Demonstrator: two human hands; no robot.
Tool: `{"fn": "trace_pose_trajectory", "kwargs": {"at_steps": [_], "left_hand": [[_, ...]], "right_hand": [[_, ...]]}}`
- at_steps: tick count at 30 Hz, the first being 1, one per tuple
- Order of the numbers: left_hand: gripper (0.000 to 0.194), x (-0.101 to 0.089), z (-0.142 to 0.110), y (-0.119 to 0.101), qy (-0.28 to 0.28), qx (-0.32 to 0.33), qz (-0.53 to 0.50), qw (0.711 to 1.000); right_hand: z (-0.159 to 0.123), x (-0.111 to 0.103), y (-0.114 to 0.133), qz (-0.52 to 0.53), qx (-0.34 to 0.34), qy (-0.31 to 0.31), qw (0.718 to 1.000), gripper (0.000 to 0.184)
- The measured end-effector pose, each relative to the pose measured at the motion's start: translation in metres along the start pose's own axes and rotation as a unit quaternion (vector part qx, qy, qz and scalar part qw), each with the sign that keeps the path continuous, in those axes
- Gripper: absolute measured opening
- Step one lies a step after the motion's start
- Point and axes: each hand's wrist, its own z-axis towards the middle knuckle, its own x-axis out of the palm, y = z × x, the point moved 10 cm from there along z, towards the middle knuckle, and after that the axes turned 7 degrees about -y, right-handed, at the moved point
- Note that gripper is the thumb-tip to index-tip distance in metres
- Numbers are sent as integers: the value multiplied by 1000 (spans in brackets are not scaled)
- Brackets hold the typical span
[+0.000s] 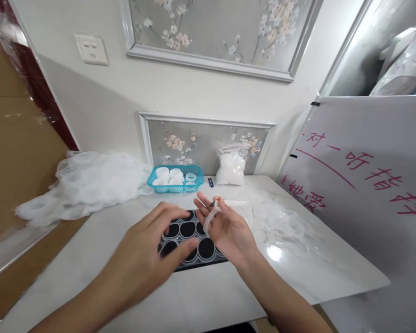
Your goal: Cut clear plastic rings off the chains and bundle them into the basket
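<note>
My right hand [230, 231] is turned palm up over a black tray [190, 230] of round, black-filled wells with pale rims. A small translucent white plastic ring [211, 221] is held at its fingers. Between the thumb and fingers shows the dark tip of a small tool [213, 203], whose kind I cannot make out. My left hand [149, 249] hovers above the tray's left side, with thumb and fingers apart and nothing visible between them. Both hands cover parts of the tray.
A blue basket [150, 181] with white ring-shaped pieces stands by the wall. Beside it lie small dark-blue snips [211, 182] and a clear bag of white material [231, 166]. White mesh-like pieces [93, 180] are heaped left; clear plastic scraps [280, 219] lie right, near a whiteboard [367, 152].
</note>
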Motion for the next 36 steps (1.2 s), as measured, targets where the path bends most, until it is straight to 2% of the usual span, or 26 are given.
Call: {"fn": "trace_pose_trajectory", "kwargs": {"at_steps": [1,3,6,9,11,13,16,19,21,25,29,32,36], "left_hand": [[30,18,9,4,22,-7,-11,1000],[26,48,23,16,24,-20,-42,999],[20,91,26,40,47,-38,-86,994],[25,117,22,68,75,-80,-140,984],[29,127,20,90,105,-142,-209,962],[34,133,16,114,131,-235,-279,922],[39,134,9,139,150,-342,-330,867],[42,134,1,142,179,-376,-347,841],[43,134,-4,138,190,-392,-357,826],[40,129,-9,126,187,-392,-371,821],[36,124,-11,114,191,-369,-375,829],[36,127,-18,102,227,-352,-379,825],[33,125,-24,85,260,-331,-388,820]], "right_hand": [[2,2,-8,-3,10,5,1000,16],[10,1,-21,-7,21,11,1000,16],[27,-8,-33,-7,27,9,1000,17],[42,-24,-40,-2,61,1,998,19],[48,-37,-41,11,90,-8,996,19],[50,-54,-39,19,103,-34,994,18],[50,-93,-42,-4,112,-115,987,21],[48,-125,-52,-17,119,-174,977,25],[47,-131,-58,-26,120,-177,976,29],[31,-119,-61,-125,116,-173,970,35],[14,-80,-52,-225,29,-99,969,39],[9,-62,-58,-215,6,-58,975,44],[7,-50,-72,-174,56,3,983,62]]}}
